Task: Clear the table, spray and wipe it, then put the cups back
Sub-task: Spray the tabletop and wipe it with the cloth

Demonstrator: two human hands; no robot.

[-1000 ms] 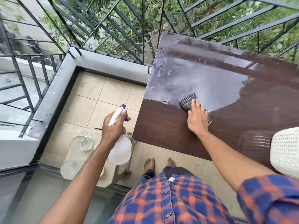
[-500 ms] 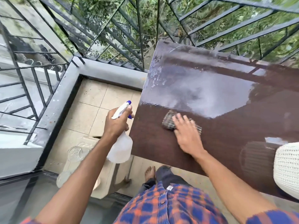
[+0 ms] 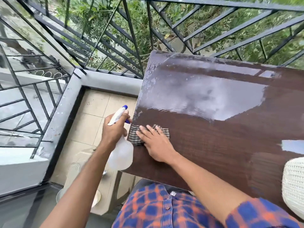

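Dragged within the last second from the rim of the wet grey sheen down to the near left corner of the glossy dark-brown wooden table: the small grey checked cloth, pressed flat under the straight, spread fingers of the right hand. Held clear of the tabletop all the while, just beside that corner: the translucent white spray bottle with blue nozzle, wrapped tight in the left hand. Probably mid-wipe, with the far wet band yet to be dried and no cups back on the visible tabletop.
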